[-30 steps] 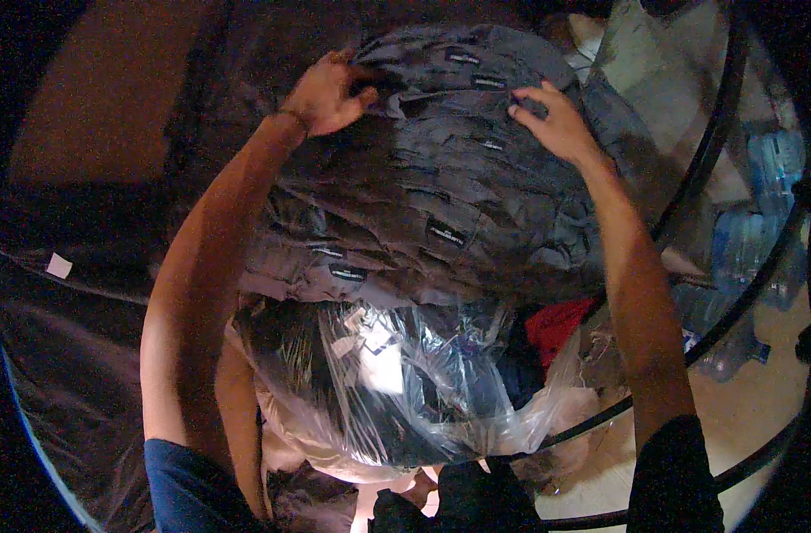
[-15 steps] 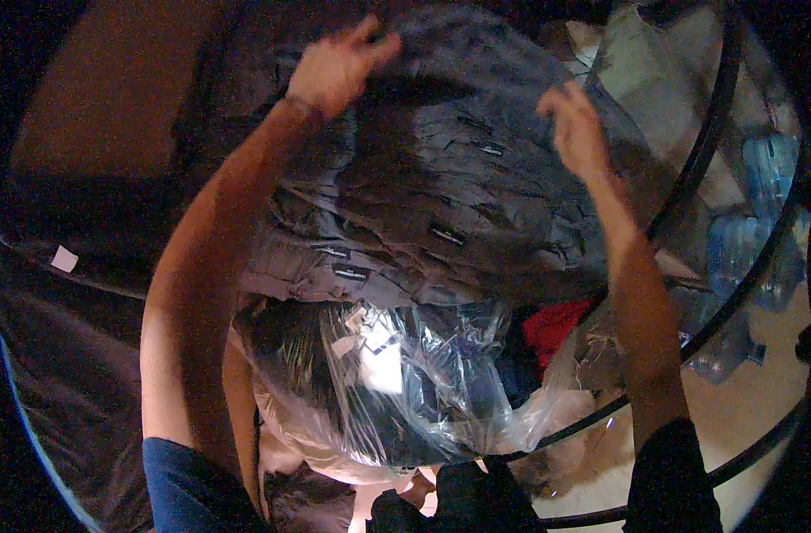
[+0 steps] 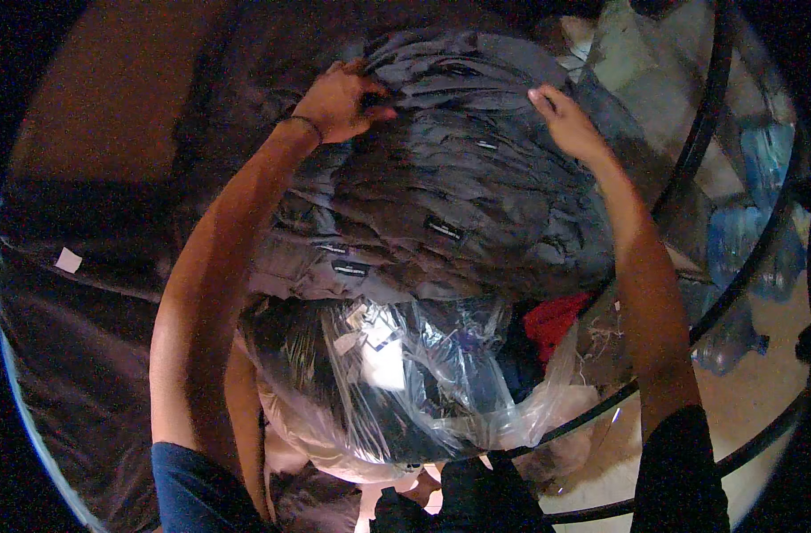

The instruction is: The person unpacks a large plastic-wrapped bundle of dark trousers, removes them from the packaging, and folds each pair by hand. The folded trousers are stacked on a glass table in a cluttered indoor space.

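Observation:
A pile of dark grey garments [image 3: 477, 191] with small black labels lies in front of me, loosely layered and creased. My left hand [image 3: 341, 105], with a thin dark band at the wrist, is over the pile's far left part. Its fingers are bent, and a gap shows between thumb and forefinger. Over the far right edge is my right hand [image 3: 570, 124], thumb and forefinger slightly parted near the cloth. Folds of the top garment [image 3: 463, 75] run between both hands. Nearer to me, a clear plastic bag [image 3: 441, 404] holds dark items and white tags.
Red cloth [image 3: 552, 329] shows at the bag's right side. Black curved tubing [image 3: 707, 107] passes along the right, with blue-tinted clear bottles [image 3: 734, 240] beyond it. Dark fabric with a white tag [image 3: 68, 259] spreads at the left.
Both hands have come down and nearer over the far part of the pile. The top garment has settled into folds, and the fingers have drawn closer together.

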{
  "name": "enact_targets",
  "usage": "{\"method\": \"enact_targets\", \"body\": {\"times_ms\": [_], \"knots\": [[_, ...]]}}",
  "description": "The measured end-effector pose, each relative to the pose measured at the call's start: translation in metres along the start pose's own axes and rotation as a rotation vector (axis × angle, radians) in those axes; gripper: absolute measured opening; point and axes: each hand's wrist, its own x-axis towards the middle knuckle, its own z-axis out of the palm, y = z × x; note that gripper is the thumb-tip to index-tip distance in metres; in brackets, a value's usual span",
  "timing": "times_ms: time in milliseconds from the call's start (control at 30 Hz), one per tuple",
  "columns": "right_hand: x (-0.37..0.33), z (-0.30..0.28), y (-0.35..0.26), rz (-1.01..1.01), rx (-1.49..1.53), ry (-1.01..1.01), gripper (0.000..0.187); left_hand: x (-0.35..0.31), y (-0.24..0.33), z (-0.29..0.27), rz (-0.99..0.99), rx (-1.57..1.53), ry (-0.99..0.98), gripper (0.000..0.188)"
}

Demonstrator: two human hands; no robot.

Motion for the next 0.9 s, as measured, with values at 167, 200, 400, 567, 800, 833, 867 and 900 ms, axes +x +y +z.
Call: {"method": "enact_targets", "body": {"times_ms": [167,200,400,567,800,833,867,900], "knots": [[-0.002,-0.006,-0.007,-0.244,-0.195,-0.047,0.027,0.034,-0.001,-0.024,-0.236,0.066,0.095,0.036],[0.000,-0.014,-0.012,-0.266,-0.245,-0.035,0.023,0.045,-0.001,-0.032,-0.236,0.105,0.105,0.036],[0.011,-0.046,-0.017,-0.454,-0.396,0.349,0.019,0.065,0.013,-0.063,-0.174,-0.206,0.203,0.044],[-0.034,0.005,-0.003,-0.144,-0.221,-0.109,0.025,0.004,0.003,-0.014,0.079,0.309,-0.005,0.040],[-0.019,-0.007,0.006,-0.059,-0.161,-0.139,0.025,0.004,-0.017,0.017,-0.083,-0.047,-0.168,0.041],[-0.013,-0.011,0.008,-0.099,-0.090,-0.177,0.024,0.007,-0.010,0.013,-0.137,-0.018,-0.203,0.043],[-0.007,-0.012,0.010,-0.082,0.017,-0.162,0.022,0.007,-0.003,0.008,-0.149,-0.021,-0.215,0.045],[-0.002,-0.012,0.011,-0.037,0.009,-0.161,0.023,0.007,0.006,0.002,-0.163,-0.029,-0.197,0.046]]}}
